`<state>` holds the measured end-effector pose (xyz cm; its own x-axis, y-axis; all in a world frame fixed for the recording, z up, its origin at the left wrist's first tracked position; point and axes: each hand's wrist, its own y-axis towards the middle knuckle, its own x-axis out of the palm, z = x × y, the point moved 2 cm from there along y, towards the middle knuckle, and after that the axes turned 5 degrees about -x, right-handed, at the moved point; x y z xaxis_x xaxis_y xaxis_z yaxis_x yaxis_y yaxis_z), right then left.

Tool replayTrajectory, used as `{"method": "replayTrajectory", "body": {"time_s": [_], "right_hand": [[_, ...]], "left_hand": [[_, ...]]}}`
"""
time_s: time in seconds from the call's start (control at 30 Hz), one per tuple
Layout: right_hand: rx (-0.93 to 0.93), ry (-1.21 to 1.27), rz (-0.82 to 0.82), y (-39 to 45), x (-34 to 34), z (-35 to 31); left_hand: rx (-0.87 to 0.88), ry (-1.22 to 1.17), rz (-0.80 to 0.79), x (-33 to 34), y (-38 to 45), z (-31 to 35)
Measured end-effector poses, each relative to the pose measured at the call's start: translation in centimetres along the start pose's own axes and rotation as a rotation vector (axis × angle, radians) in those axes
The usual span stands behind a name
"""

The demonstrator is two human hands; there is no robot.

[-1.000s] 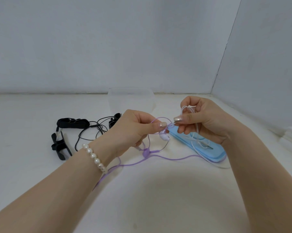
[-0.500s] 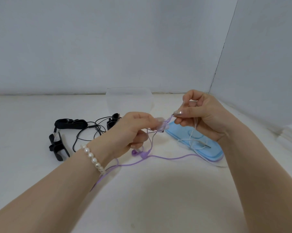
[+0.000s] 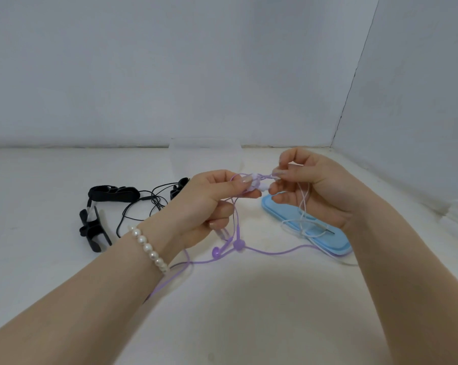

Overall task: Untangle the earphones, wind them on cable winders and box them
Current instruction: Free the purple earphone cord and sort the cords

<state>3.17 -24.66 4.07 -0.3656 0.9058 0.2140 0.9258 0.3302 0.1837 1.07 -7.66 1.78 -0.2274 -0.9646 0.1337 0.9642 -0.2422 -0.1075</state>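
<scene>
Purple earphones (image 3: 239, 243) and white earphones (image 3: 303, 206) are tangled together above the white table. My left hand (image 3: 212, 204) pinches the purple cable at the knot, where pale earbuds (image 3: 256, 184) bunch up. My right hand (image 3: 312, 185) pinches the knot from the other side, with white cable hanging from it onto a blue lid (image 3: 304, 225). A purple earbud (image 3: 216, 251) dangles below my left hand. The purple cable trails under my left wrist.
Black earphones (image 3: 143, 198) lie at the left with black cable winders (image 3: 93, 230) beside them. A clear plastic box (image 3: 205, 156) stands at the back by the wall. A wall closes off the right side.
Both hands have risen a little off the table with the knot. The purple earbud and splitter now hang lower under my left hand.
</scene>
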Motion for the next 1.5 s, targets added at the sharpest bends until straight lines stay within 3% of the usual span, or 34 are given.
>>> {"method": "replayTrajectory", "body": {"time_s": [0.33,0.5,0.77,0.9,1.07,1.13,1.27,1.5], "right_hand": [[0.063,-0.237,-0.178,-0.6,1.2,0.3],[-0.018,-0.363,-0.068,-0.4,1.0,0.3],[-0.043,-0.403,-0.093,-0.6,1.0,-0.3],[-0.027,-0.415,-0.102,-0.9,1.0,-0.7],[-0.068,-0.445,-0.061,-1.0,1.2,-0.9],[-0.094,-0.439,-0.047,-0.9,1.2,-1.0],[-0.080,-0.366,-0.074,-1.0,1.0,-1.1],[-0.002,-0.351,-0.165,-1.2,0.9,-1.0]], "left_hand": [[-0.011,-0.001,0.046,-0.3,0.3,-0.3],[0.003,0.036,0.050,-0.2,0.2,-0.3],[0.004,-0.159,0.054,-0.3,0.6,-0.3],[0.092,-0.233,-0.042,-0.2,0.4,0.1],[0.064,-0.279,-0.237,-0.5,0.3,-0.1],[0.070,-0.250,-0.242,-0.6,0.2,0.1],[0.174,0.026,-0.176,-0.3,-0.2,0.3],[0.180,0.068,-0.137,-0.4,-0.1,0.4]]}}
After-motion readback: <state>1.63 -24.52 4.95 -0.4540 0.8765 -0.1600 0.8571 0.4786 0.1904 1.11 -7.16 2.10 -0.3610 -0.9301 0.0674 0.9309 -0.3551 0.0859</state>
